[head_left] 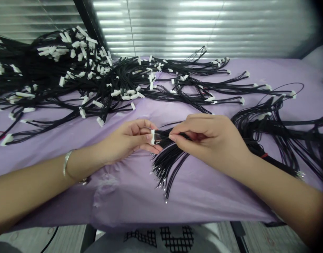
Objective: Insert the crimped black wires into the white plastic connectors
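Note:
My left hand [140, 137] pinches a white plastic connector [152, 137] between thumb and fingers, near the middle of the table. Several thin black wires run out of the connector's right side. Just to the right, my right hand [203, 135] is closed, thumb and index fingertip pressed together on a black wire [165, 135] by the connector. Exactly how far that wire sits in the connector cannot be made out. Below the hands, a loose bundle of black wires [165, 168] with bare metal terminals fans out on the purple cloth, partly covered by my right hand.
A large heap of black cables with white connectors [82, 70] lies across the back left, with more stretching right. Another black wire bundle [277, 137] lies beside my right forearm. Purple cloth [130, 196] covers the table; window blinds [177, 28] stand behind it.

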Available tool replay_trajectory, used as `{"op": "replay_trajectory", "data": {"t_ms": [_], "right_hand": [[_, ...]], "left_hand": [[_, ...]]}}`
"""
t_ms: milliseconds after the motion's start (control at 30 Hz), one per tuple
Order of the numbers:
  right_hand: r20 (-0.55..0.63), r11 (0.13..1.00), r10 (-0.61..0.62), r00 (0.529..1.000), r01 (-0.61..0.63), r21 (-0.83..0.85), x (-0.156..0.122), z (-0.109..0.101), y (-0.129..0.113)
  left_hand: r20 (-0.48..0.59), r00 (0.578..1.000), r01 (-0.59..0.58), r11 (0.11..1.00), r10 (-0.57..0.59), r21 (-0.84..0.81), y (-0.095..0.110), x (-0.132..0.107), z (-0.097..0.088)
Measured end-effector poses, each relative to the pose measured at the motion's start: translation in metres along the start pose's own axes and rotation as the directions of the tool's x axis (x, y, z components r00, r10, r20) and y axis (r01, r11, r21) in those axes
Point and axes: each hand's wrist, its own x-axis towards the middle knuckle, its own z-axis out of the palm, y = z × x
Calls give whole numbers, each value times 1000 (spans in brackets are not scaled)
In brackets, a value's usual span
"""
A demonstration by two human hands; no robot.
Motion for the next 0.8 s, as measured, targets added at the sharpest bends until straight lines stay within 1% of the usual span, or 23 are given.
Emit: {"op": "replay_trajectory", "data": {"t_ms": [133, 267, 433, 633, 800], "right_hand": [[-64, 993, 26, 998, -33, -115, 1, 3, 1], [-57, 988, -3, 998, -6, -152, 1, 8, 4], [-39, 988, -8, 999, 2, -156, 3, 11, 5], [-20, 993, -24, 1000, 22, -117, 1, 13, 3], [-35, 995, 25, 999, -29, -100, 1, 16, 4]], "left_hand": [[13, 1000, -2, 1000, 2, 15, -1, 0, -1], [8, 1000, 7, 999, -8, 45, 0, 0, 0], [13, 1000, 16, 997, -17, 69, 0, -1, 1], [11, 1000, 10, 998, -11, 65, 1, -1, 2], [13, 1000, 14, 999, -15, 49, 0, -1, 2]]}}
